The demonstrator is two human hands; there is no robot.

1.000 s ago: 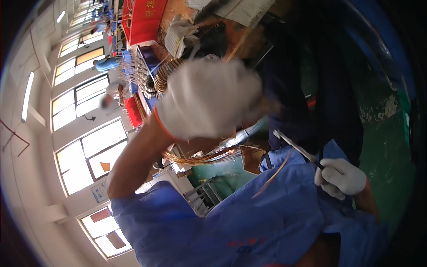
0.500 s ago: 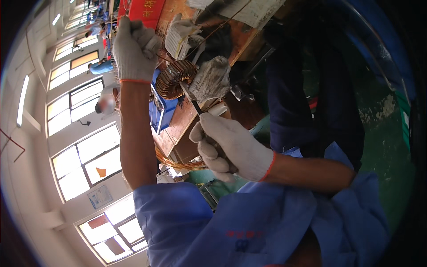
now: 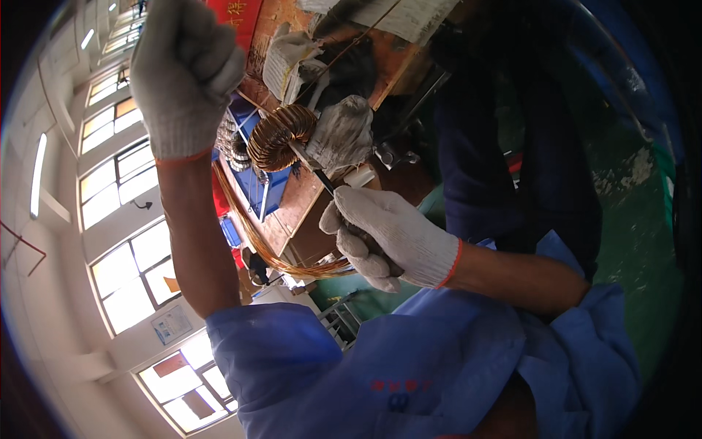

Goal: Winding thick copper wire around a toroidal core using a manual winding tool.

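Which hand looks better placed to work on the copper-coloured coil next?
Probably the right hand: it grips the dark-handled tool, whose tip appears to meet the copper-coloured coil. The left hand is away from the coil, to its left, fingers curled; whether they hold anything is unclear.

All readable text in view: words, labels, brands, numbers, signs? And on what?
Red banner, top edge: yellow characters, cut off by the picture's edge; wording not copied here.
Blue jacket, front: a line of red lettering above a dark mark, too blurred to read.
Notice on the wall between windows: too small to read.
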